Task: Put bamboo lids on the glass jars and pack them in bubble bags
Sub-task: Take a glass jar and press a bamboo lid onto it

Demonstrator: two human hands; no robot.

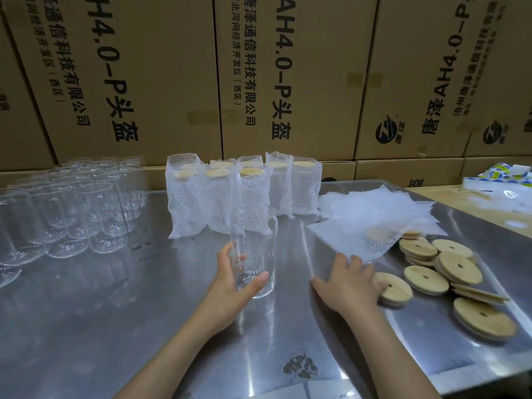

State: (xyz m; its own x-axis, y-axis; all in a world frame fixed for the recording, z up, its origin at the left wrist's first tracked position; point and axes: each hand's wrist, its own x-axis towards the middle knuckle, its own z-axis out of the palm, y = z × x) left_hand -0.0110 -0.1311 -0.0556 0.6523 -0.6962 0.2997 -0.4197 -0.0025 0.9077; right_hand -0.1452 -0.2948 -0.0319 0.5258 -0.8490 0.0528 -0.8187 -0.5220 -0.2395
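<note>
Left hand (pixel 230 286) gripped an upright bare jar (pixel 254 249) standing on the steel table (pixel 86 326), thumb in front, fingers behind the glass. Right hand (pixel 345 283) lay with fingers on a bamboo lid (pixel 395 289) at the edge of the loose lids (pixel 457 269); whether it pinched the lid couldn't be told. Bubble bags (pixel 374 214) lay behind them. Bagged jars (pixel 244 191) stood behind, empty jars (pixel 72 211) far left.
</note>
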